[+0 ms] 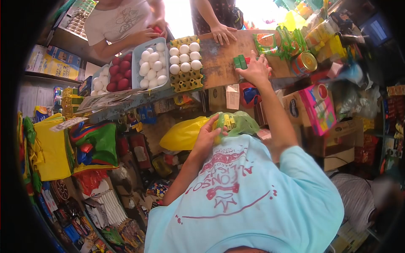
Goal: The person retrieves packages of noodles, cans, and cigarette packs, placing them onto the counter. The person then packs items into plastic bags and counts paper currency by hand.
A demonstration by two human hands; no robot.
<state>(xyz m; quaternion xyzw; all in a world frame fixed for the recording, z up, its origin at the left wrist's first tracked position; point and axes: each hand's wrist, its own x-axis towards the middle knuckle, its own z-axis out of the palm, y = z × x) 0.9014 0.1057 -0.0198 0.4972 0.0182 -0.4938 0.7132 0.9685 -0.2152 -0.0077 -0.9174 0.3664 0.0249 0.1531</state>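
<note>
My left hand (206, 135) is in front of my shirt, its fingers closed on a thin green plastic bag (244, 122). Small yellow packs (229, 121) show through the bag. A larger yellow plastic bag (181, 134) hangs just to the left of that hand. On the wooden counter (221, 59), my right hand (256, 71) reaches forward with thumb and fingers around small green packs (240, 62). A bit of red shows beside them, partly hidden by the fingers. Green-wrapped packets (265, 43) lie just beyond this hand.
White eggs (184, 58) sit in a yellow tray, beside tubs of white eggs (152, 65) and dark red eggs (120, 74). A can (304, 63) lies at the right. Across the counter stand two people; one rests a hand (222, 33) on it. Another person (354, 198) is behind me, lower right.
</note>
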